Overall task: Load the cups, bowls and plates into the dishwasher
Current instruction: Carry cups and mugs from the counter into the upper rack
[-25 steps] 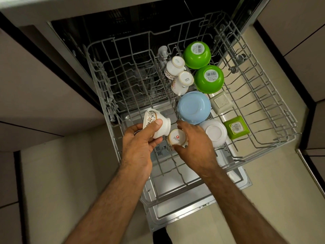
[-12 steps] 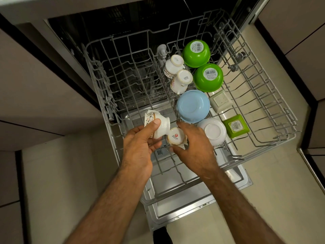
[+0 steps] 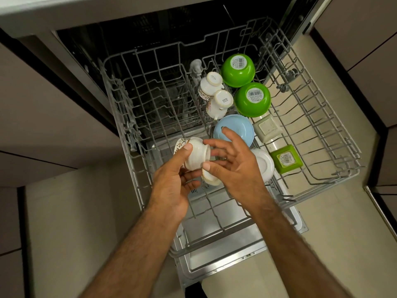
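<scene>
White patterned ceramic teacup gripped sideways in the left hand, above the grey wire dishwasher rack; the right hand, fingers spread open, hovers beside it.

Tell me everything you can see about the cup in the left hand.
The cup is small, white and glossy, ceramic by the look of it, with ribbed sides and a brown and gold floral band near its rim. It lies tipped on its side, mouth to the left, foot to the right, above the front of the rack. The left hand grips it, thumb on top. The right hand is open beside its foot; whether they touch is unclear. No handle shows.
</scene>
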`<state>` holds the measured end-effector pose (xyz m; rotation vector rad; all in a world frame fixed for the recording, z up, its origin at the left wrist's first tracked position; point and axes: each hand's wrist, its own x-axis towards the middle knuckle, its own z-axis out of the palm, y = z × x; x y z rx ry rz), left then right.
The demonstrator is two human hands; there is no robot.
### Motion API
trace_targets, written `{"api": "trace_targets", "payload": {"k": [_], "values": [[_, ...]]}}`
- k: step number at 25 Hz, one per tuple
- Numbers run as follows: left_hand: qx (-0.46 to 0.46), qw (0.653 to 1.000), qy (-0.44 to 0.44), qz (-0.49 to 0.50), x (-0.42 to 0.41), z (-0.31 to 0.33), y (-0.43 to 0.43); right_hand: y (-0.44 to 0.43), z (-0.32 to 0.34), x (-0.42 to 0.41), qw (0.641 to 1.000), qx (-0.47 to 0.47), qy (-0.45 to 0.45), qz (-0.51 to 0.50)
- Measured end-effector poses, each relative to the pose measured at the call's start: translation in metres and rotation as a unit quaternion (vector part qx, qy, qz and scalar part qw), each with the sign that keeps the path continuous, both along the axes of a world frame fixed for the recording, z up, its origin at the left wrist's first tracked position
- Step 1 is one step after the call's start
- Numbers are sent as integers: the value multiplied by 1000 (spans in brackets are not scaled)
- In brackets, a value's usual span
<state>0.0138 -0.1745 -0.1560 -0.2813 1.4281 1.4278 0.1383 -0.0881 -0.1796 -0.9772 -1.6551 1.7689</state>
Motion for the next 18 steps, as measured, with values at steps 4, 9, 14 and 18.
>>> {"api": "trace_targets", "payload": {"k": [4,9,14,18], "values": [[6,1000,3,2,-2,6,7,22,13,-12,994,95,-54,0],[-15,996,54,64,-15,11,5,62,19,-33,913,319,-222,124],[-14,992,91,82,-25,14,2,65,4,-44,871,321,-306,212],[-13,992,94,84,-31,15,3,61,-7,-44,849,335,-330,241]]}}
